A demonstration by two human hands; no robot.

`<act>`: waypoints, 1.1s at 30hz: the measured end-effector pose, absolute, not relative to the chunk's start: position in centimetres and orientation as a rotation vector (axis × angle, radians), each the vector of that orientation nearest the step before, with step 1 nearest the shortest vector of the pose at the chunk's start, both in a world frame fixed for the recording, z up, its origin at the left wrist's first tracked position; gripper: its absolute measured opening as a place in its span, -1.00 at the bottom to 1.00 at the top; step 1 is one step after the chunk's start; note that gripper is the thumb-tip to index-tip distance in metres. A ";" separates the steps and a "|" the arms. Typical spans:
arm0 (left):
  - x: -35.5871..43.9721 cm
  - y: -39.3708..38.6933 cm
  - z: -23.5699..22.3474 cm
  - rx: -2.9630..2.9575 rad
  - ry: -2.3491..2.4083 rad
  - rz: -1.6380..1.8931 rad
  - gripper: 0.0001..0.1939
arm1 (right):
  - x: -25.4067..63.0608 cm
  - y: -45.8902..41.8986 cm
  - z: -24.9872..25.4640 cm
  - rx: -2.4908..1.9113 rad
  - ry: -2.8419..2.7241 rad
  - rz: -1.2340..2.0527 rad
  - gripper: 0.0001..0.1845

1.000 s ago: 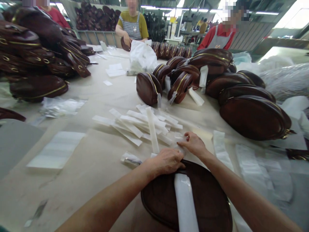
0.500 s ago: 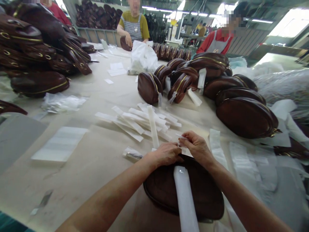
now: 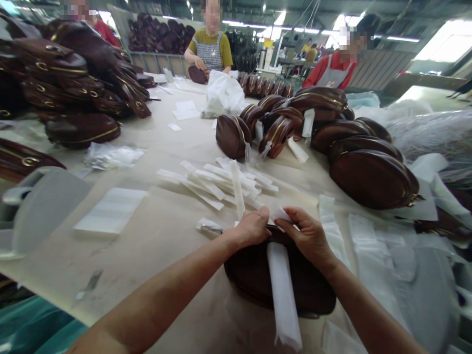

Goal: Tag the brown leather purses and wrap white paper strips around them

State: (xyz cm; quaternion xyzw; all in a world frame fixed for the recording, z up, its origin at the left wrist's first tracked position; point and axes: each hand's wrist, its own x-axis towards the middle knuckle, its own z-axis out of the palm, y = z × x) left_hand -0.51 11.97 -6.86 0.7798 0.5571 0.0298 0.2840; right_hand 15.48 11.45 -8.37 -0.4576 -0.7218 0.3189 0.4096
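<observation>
A dark brown leather bag [image 3: 247, 278] lies before me, with a white paper-wrapped strip [image 3: 283, 295] running across it towards me. My left hand [image 3: 253, 227] is closed on the bag's top edge; its fingertips are partly hidden. At the same edge, my right hand [image 3: 308, 236] pinches a small white piece of paper [image 3: 281, 215] between thumb and fingers. Just beyond my left hand, a single long white paper strip [image 3: 237, 189] points away from me. A pile of white paper strips [image 3: 210, 184] lies behind it.
Finished-looking brown bags [image 3: 368, 177] stand at the right, and smaller bags [image 3: 232, 135] sit mid-table. More brown bags [image 3: 81, 130] are heaped at the left. White sheets [image 3: 110, 211] and a plastic bag [image 3: 224, 91] lie on the table [image 3: 155, 265]. Co-workers are at the far side.
The white paper in my right hand now stands tilted up and shows more of its face. The strip on the bag shows its near end. My view has turned slightly left.
</observation>
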 end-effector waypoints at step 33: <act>-1.1 11.1 -8.5 2.084 1.361 0.338 -0.60 | 16.2 2.0 -7.6 -0.801 -2.323 0.297 -0.54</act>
